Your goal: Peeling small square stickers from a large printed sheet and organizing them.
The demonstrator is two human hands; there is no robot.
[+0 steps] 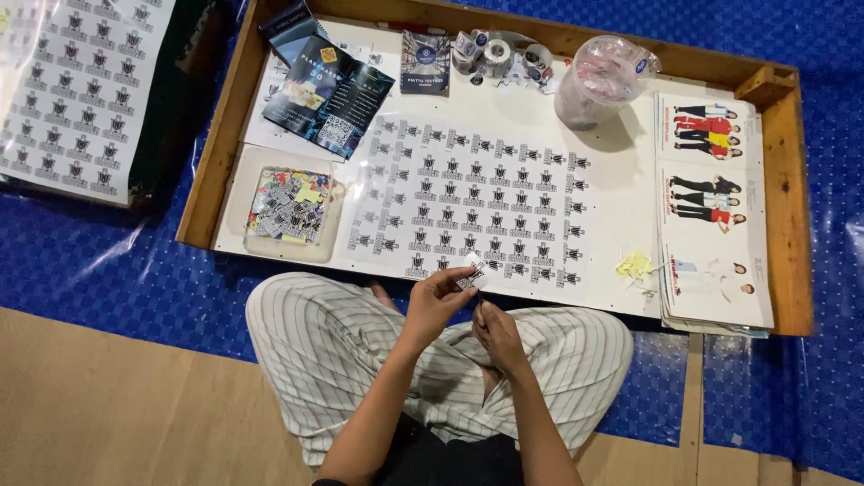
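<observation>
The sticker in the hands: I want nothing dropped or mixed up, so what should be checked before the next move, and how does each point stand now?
1. Small sticker pinched in the left hand: ok, fingertips closed on it.
2. Right hand close by: ok, just below the sticker; whether it holds anything, cannot tell.
3. Sticker sheet flat on the wooden tray: ok.
4. Shallow box of cut stickers within reach: ok, at the tray's near-left corner.
5. Yellow scraps kept apart from the sheet: ok, they lie to its right.
6. Backing fully peeled off the sticker: cannot tell, too small.
</observation>
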